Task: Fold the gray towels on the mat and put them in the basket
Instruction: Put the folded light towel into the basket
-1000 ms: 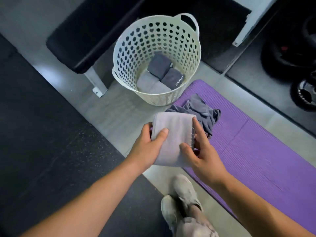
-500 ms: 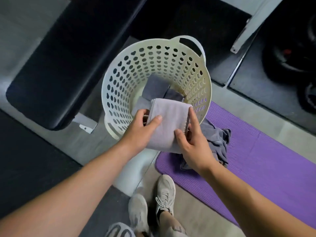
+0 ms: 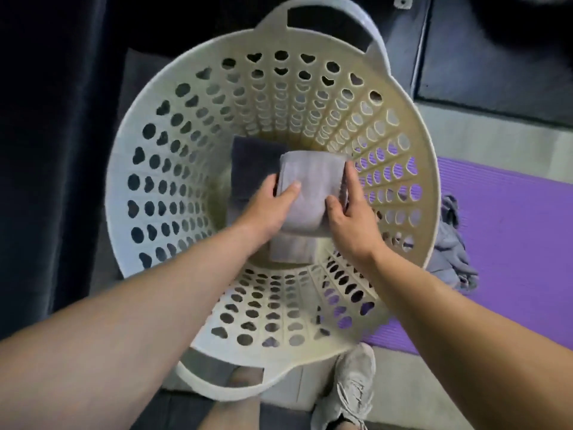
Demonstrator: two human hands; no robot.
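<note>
My left grip (image 3: 266,209) and right grip (image 3: 350,218) pinch the long sides of the folded light gray cloth towel (image 3: 310,187), low inside the round cream plastic basket (image 3: 117,193), just above its stacked towels (image 3: 291,249).

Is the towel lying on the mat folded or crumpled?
Crumpled: the towel lies bunched on the purple mat, beside the basket.

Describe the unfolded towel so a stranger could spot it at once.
Find the purple mat on the floor, right of the white basket. On the mat, beside the basket's rim, lies a crumpled gray towel. Unlike the folded towels inside the basket, it is a rumpled heap, not a flat rectangle.
</note>
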